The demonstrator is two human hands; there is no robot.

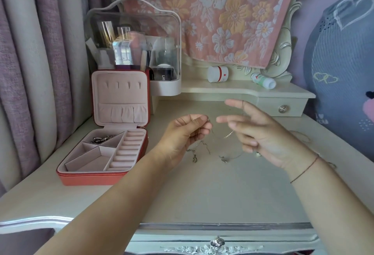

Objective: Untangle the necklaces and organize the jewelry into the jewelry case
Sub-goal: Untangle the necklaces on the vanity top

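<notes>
Cream dressing table [202,198], smooth and lightly glossy, is carrying everything. Left hand [182,135] is pinching the necklaces [202,147] between thumb and curled fingers, lifting the fine silvery chains so the knot is dangling and the low pendants are touching the tabletop at 6 o'clock of the fist. Right hand [255,133], at 3 o'clock of the left, is hovering with fingers straight and spread. It is blurred and gripping nothing I can make out, though one strand is running toward it. Jewelry case [87,178] is sitting open at 9 o'clock of the hands: orange zip shell, pale pink velvety lining, angled dividers, padded ring rolls [125,153], one chunky silver piece [102,139] lying in the far compartment. Risks — links this thin are likely cinching tighter if the hands are pulling apart rather than teasing loops open; a hard tug could be straining a clasp; slippery chain could be sliding across the smooth top toward the edge at 6 o'clock; a small pendant could be vanishing against the pale surface.
</notes>
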